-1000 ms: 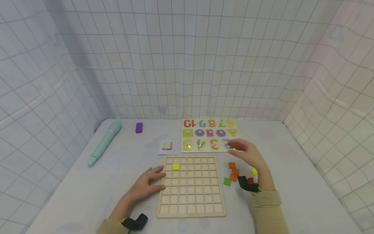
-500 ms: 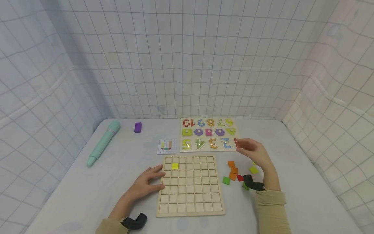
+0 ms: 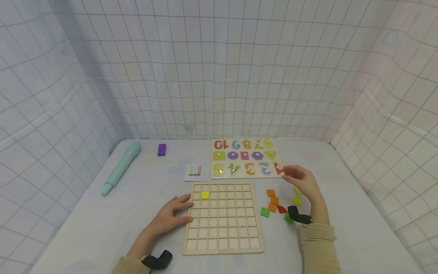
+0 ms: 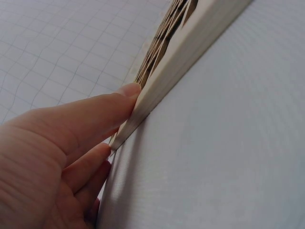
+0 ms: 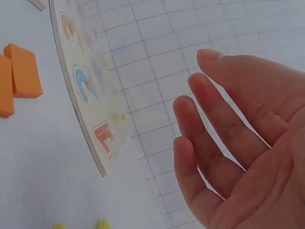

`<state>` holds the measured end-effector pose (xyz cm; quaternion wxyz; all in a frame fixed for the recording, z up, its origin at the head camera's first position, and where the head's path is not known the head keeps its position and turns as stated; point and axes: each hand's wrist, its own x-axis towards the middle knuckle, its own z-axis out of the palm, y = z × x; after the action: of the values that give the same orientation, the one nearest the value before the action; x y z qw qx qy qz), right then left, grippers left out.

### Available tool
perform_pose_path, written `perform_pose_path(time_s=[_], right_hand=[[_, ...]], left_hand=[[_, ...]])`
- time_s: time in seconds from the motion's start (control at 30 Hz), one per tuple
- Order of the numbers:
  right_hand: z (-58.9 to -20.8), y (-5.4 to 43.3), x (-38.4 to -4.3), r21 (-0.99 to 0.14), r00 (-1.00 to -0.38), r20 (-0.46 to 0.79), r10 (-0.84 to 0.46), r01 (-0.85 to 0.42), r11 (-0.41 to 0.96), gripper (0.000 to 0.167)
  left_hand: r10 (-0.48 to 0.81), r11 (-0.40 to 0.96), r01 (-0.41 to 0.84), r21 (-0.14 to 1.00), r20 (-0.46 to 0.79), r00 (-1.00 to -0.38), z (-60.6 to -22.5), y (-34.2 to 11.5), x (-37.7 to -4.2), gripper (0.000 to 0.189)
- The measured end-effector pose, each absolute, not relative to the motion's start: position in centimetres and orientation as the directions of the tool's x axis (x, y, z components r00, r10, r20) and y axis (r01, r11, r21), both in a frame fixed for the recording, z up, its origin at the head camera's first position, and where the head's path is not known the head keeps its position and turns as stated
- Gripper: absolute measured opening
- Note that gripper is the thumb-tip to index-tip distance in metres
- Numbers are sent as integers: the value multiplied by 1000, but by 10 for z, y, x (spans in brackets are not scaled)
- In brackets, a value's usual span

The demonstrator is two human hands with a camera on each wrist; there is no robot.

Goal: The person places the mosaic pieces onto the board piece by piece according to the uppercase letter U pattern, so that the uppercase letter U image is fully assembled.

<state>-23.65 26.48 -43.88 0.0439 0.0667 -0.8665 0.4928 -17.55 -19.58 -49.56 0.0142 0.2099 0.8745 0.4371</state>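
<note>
The fingertips and thumb of my left hand (image 3: 171,213) rest at the left edge of the wooden grid board (image 3: 222,252). In the left wrist view the thumb (image 4: 128,89) lies against the board's rim. One yellow square tile (image 3: 205,195) sits in a cell near the board's upper left. My right hand (image 3: 301,180) hovers with relaxed, slightly bent fingers and holds nothing, near the corner of the number puzzle (image 3: 227,161). Below and left of it lie several orange tiles (image 3: 275,200), a green tile (image 3: 265,212), a red rounded piece (image 3: 281,209) and yellow tiles (image 3: 297,200).
A small pattern card (image 3: 195,172) with a coloured U shape lies behind the grid board. Farther left are a purple block (image 3: 162,150) and a mint-green baton-shaped object (image 3: 121,168). Another green tile (image 3: 288,217) lies by the right wrist. Checked cloth walls (image 3: 219,76) enclose the table.
My right hand has moved to the right, uncovering the puzzle's number 1 and more of the loose tiles. The left hand has stayed at the board's edge.
</note>
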Motion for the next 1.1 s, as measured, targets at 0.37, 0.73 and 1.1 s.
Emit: perform_pose_path(time_s=[0.37, 0.73, 1.1], right_hand=[[-453, 274, -239, -850, -991, 133, -17, -123, 511, 43], [-462, 283, -238, -848, -993, 107, 54, -63, 526, 41], [-468, 290, -236, -836, -995, 54, 83, 0, 549, 43]], left_hand=[[367, 549, 348, 760, 155, -917, -495, -195, -175, 48], [368, 546, 344, 763, 151, -918, -494, -195, -174, 48], [365, 540, 342, 769, 152, -919, -495, -196, -175, 48]])
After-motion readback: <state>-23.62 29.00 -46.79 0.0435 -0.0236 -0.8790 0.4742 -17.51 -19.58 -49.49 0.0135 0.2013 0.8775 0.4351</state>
